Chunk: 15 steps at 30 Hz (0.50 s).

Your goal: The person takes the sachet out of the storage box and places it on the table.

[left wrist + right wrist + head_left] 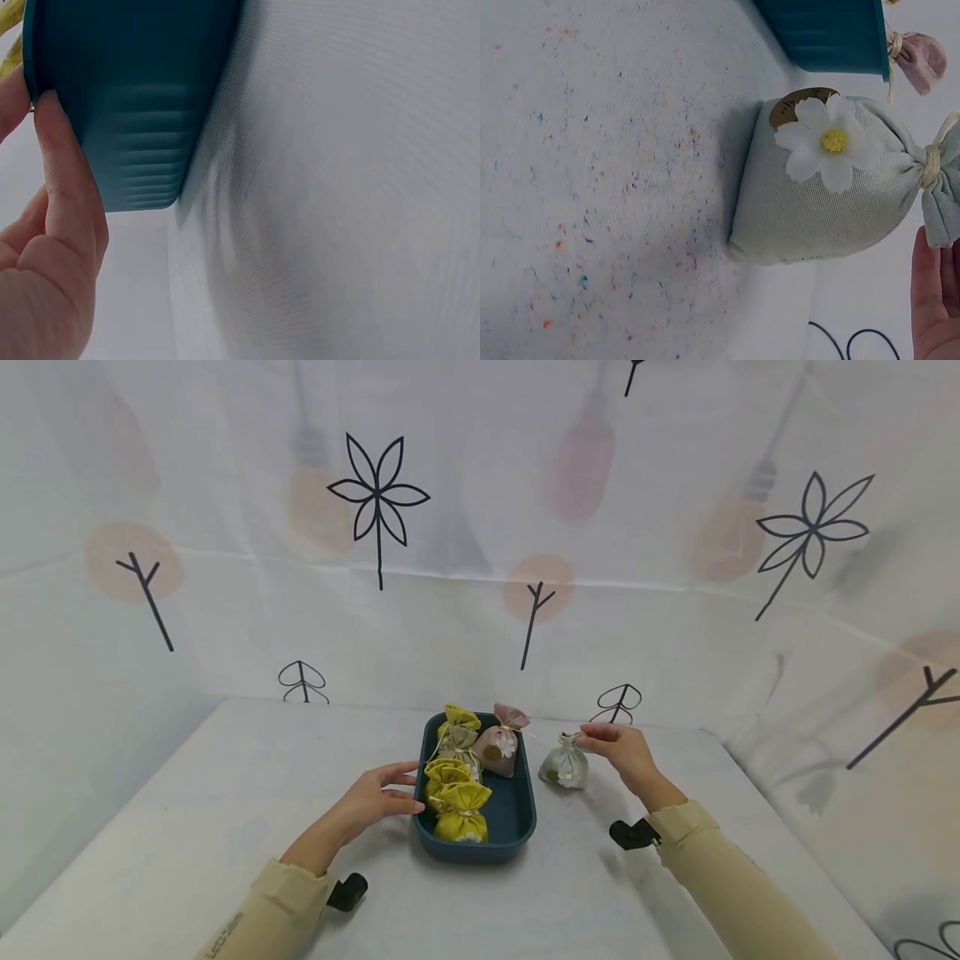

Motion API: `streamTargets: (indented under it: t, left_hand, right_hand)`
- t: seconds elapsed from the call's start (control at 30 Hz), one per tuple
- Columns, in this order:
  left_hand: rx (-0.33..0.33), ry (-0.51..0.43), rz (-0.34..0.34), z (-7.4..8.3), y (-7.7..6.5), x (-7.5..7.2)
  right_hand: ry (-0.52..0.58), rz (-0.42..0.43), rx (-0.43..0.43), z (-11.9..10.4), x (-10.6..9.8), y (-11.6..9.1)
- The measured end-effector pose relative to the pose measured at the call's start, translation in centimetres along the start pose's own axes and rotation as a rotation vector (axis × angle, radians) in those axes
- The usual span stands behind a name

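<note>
In the head view, my right hand (pixel 618 752) pinches the gathered top of a pale grey-green drawstring pouch (pixel 567 766). This pouch stands on the table to the right of a dark blue tray (pixel 512 839). The right wrist view shows its white cloth flower (pixel 829 142), a brown round label and a cord tied at the neck. My left hand (pixel 375 797) rests fingertips against the tray's left rim, the fingers fairly straight. Inside the tray are yellow pouches (pixel 463 814), a beige pouch (pixel 459 747) and a pink pouch (pixel 501 747), the pink one at the back right.
A white cloth covers the table (pixel 225 793). Behind it hangs a pale curtain (pixel 465 635) printed with flowers and twigs, which also borders both sides. Black wrist mounts (pixel 347 892) stick out beside both sleeves.
</note>
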State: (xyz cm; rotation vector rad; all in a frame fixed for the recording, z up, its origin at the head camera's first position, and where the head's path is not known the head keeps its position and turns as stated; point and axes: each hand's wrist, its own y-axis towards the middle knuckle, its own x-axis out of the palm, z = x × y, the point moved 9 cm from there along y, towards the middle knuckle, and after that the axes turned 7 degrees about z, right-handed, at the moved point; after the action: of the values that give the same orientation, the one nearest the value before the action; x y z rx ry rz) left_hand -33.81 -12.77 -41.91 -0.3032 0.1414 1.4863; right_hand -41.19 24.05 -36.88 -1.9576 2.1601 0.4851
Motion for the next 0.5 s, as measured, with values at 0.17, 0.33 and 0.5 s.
streamTargets:
  t: [0.17, 0.33, 0.5]
  left_hand:
    - [-0.001, -0.006, -0.004, 0.0, 0.0, 0.0]
    - [0.0, -0.005, -0.009, -0.1, 0.0, 0.0]
    - [-0.003, -0.01, -0.007, 0.0, 0.0, -0.1]
  right_hand:
    - [-0.005, 0.005, 0.01, -0.1, -0.4, 0.1]
    - [0.005, 0.013, 0.021, -0.5, -0.6, 0.1]
    - [0.007, 0.008, 0.03, -1.1, -0.6, 0.0]
